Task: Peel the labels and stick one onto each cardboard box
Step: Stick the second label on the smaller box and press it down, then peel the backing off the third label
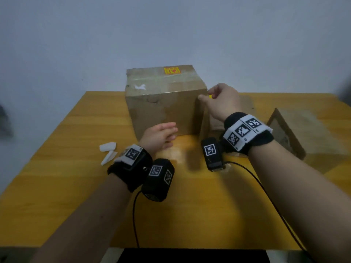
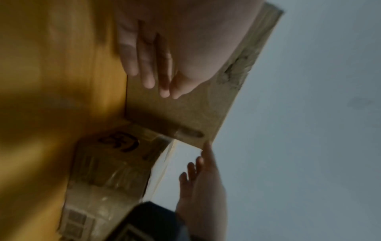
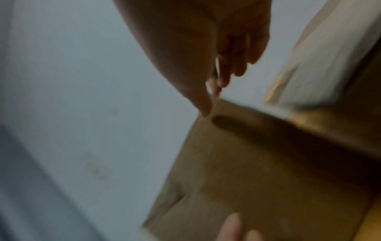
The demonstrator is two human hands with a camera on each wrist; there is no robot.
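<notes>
Two hands at work. Left hand (image 1: 159, 136), fingers loosely straight, nears the large cardboard box (image 1: 163, 103) at the tabletop's far edge. Right hand (image 1: 221, 103) pinches a yellow label (image 1: 210, 96) by the box's upper right corner. Advice: place squarely, press flat. Open tabletop (image 1: 57, 168) lies nearside; another box (image 1: 290, 133) crowds the right edge.

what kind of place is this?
Probably a plain room used as a packing or data-collection bench: yellow wooden table, bare grey wall, taped cardboard box with a label.
</notes>
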